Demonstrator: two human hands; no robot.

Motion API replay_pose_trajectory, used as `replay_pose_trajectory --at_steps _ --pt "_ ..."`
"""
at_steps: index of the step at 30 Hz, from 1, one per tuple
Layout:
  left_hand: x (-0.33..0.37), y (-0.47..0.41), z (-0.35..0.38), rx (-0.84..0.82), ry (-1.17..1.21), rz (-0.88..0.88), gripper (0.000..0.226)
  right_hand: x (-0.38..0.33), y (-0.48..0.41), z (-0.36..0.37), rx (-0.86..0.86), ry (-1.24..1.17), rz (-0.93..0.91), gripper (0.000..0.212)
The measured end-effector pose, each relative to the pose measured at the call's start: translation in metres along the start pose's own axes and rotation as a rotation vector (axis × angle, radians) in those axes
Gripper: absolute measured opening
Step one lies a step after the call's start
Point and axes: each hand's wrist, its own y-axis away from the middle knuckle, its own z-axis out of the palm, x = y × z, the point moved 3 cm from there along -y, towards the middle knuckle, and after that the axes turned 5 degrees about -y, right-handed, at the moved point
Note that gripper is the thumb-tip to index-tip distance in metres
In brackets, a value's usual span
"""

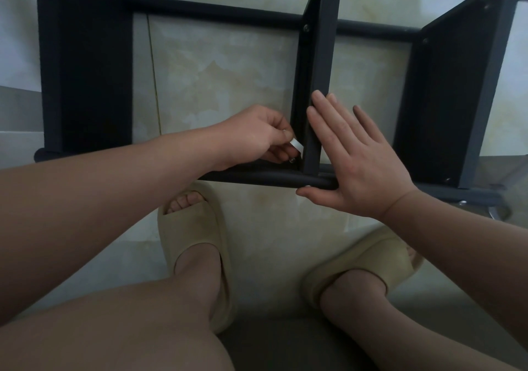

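Head: white piece half behind fingers

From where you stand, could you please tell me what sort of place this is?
Probably a room at home: glossy marbled floor tiles, beige slippers on bare feet, and a black metal rack lying part-assembled on the floor.

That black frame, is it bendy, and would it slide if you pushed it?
Probably stiff: the black frame is straight bars bolted together. It may slide easily on the smooth floor tiles, which could be why the right hand presses flat against it while the left hand pinches a small silvery tool at a bolt.
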Motion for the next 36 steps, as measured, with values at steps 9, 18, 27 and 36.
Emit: replay_pose_trajectory --at_steps 9,18,27,36 --pt "-0.0008 0.003 -0.0029 -0.029 -0.103 0.035 0.022 0.0003 -0.0001 0.0002 -0.008 0.004 0.001 0.104" --pt "-0.0036 0.0056 -0.0062 -0.079 -0.25 0.08 0.019 0.0004 0.0004 0.0008 0.003 0.009 -0.002 0.104" --pt "-0.0059 0.0053 -0.0072 -0.143 -0.428 0.1 0.016 0.0003 0.0006 0.0008 0.025 0.002 -0.007 0.103" --pt "-0.0084 0.0016 -0.0056 -0.186 -0.603 0.11 0.018 0.0001 0.0004 0.0008 0.001 0.003 0.0 0.104"
